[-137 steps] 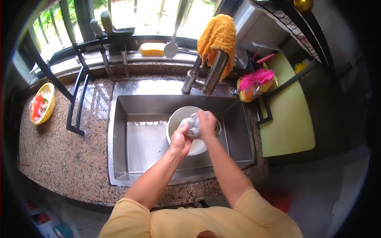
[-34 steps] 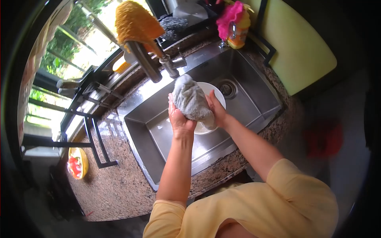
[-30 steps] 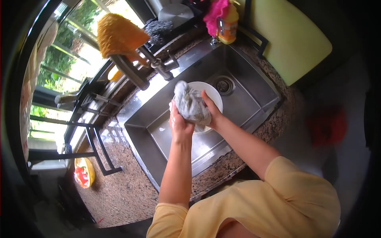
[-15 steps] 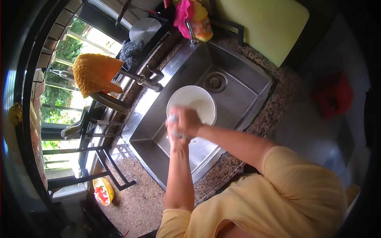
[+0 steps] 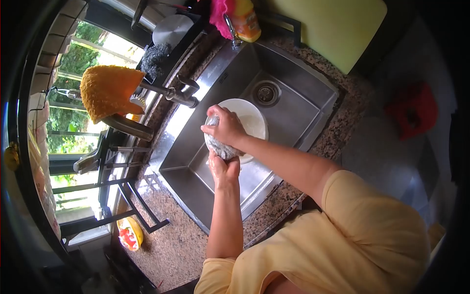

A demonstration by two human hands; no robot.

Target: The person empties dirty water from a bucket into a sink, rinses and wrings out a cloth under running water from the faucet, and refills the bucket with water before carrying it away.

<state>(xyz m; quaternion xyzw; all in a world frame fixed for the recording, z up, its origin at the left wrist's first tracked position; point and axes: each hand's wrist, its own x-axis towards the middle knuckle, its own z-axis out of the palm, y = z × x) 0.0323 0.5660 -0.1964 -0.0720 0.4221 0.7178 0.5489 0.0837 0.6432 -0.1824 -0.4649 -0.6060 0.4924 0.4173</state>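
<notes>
A wet, bunched grey-white cloth [image 5: 215, 142] is squeezed between my two hands above the sink [image 5: 298, 115]. My right hand [image 5: 226, 126] is wrapped over its upper side, fingers curled around it. Beneath the lower end, my left hand [image 5: 223, 169] cups the cloth, and wet-looking suds show on its fingers. Just behind and partly hidden by the hands stands a white bowl [image 5: 257, 120] inside the sink, with whitish liquid in it.
A tap [image 5: 181, 96] with an orange cloth [image 5: 110, 90] over its spout is at the left. A bottle [image 5: 246, 22] and pink cloth [image 5: 221, 17] stand behind the sink. A black rack [image 5: 142, 208] and yellow bowl [image 5: 131, 232] occupy the left counter.
My hands were blurred and pressed tightly together; now they are farther apart with more of the cloth showing between them. My right hand has moved up slightly.
</notes>
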